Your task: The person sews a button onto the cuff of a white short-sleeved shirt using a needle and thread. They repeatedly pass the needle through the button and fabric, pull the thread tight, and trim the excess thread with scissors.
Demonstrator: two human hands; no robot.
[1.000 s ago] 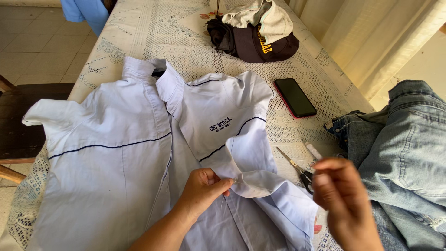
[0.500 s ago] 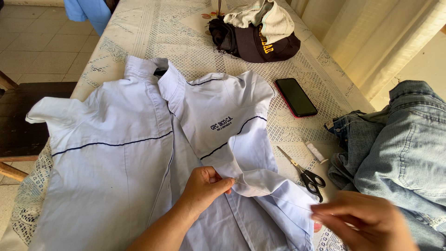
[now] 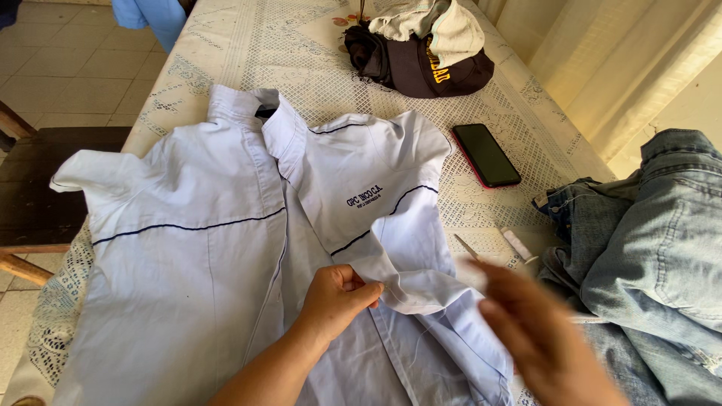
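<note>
Pale blue shirt [image 3: 226, 248] spread flat on lace tablecloth [image 3: 316, 68], folded front edge pinched by left hand [image 3: 338, 297] at near centre, right hand [image 3: 541, 338] blurred, fingers spread, nothing held, above scissors tip [image 3: 466, 246], phone [image 3: 486, 154] far right, jeans [image 3: 647, 248] at right edge.

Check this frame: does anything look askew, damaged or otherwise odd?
Nothing looks damaged or spilled. The pale blue shirt lies open, its front panel bunched where the left hand pinches it. The right hand is motion-blurred, hiding most of the scissors.

Left hand [image 3: 337, 295] fingers curled shut in a pinch, forearm from 7 o'clock; right hand [image 3: 543, 337] blurred, fingers spread, toward 10 o'clock.
</note>
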